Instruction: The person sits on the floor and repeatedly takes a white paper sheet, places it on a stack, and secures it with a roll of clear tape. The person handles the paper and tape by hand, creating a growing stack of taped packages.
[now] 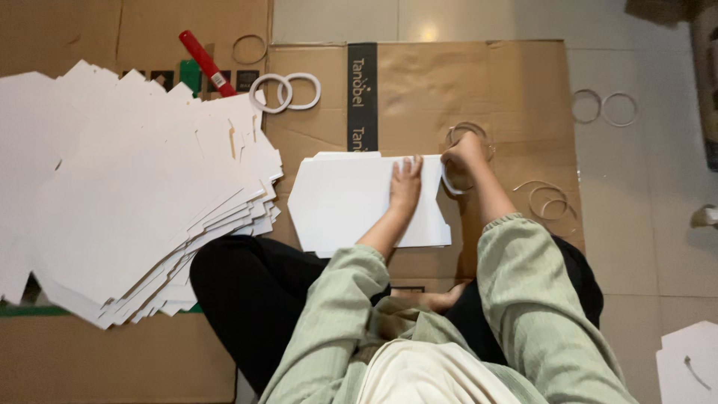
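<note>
A flat white die-cut card sheet lies in the middle of the brown flattened cardboard covering the floor, just in front of the seated person's knees. The left hand rests palm down near the sheet's right edge, fingers together and pressed flat, apparently to keep it from sliding. The right hand sits at the sheet's upper right corner, fingers curled and pinching a thin white strip that curves off that edge. A tall fanned stack of similar white sheets occupies the cardboard's left side, within reach.
</note>
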